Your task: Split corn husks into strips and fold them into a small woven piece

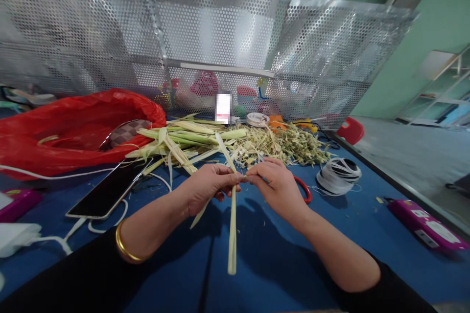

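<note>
Tabletop (271, 254), perforated screen (223, 34), green wall (411, 49)

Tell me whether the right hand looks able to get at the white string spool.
Likely yes: the spool sits near the right hand, with just a low-lying red loop between, though that hand seems busy at the pale strip.

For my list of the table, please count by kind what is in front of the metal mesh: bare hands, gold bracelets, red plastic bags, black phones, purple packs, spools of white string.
Left hand and right hand: 2
Gold bracelet: 1
Red plastic bag: 1
Black phone: 1
Purple packs: 2
Spool of white string: 1
Total: 8
</note>
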A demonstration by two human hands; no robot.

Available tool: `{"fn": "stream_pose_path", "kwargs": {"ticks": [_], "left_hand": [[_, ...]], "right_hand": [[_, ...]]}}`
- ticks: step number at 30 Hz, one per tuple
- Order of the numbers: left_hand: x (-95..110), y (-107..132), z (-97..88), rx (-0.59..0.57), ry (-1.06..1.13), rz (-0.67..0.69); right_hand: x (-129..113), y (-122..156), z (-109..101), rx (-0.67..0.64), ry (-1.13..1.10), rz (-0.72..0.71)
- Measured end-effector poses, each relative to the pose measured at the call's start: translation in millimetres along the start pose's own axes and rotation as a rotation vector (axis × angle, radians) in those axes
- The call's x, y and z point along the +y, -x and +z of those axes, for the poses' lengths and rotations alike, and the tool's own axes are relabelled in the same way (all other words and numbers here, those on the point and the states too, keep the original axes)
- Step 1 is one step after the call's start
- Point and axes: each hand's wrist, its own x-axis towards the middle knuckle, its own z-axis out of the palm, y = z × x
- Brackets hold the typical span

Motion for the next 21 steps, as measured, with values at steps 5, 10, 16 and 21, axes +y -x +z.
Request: {"fn": "stream_pose_path", "kwargs": {"ticks": [5,10,16,21], "left_hand": [[-1.8,-3.7,-5.0,-0.021,-0.029,0.006],[-0.2,-2.1,-4.5,-0.029,-0.075,-0.029],[-2.7,5.0,9.1,-0.088,-0.161,-0.065],[-6.0,8.4,15.0,-0.145,-0.231,-0.075]], "right_hand": [[-0.9,-0.5,-2.6,0.025,-0.013,0.039],[3.8,-2.7,-2.7,-0.08,-0.179,0.145],[-3.7,-3.3,4.1,-0.17,-0.606,0.433],[-13.4,0.5,10.6,-0.193,-0.918,0.641]]}}
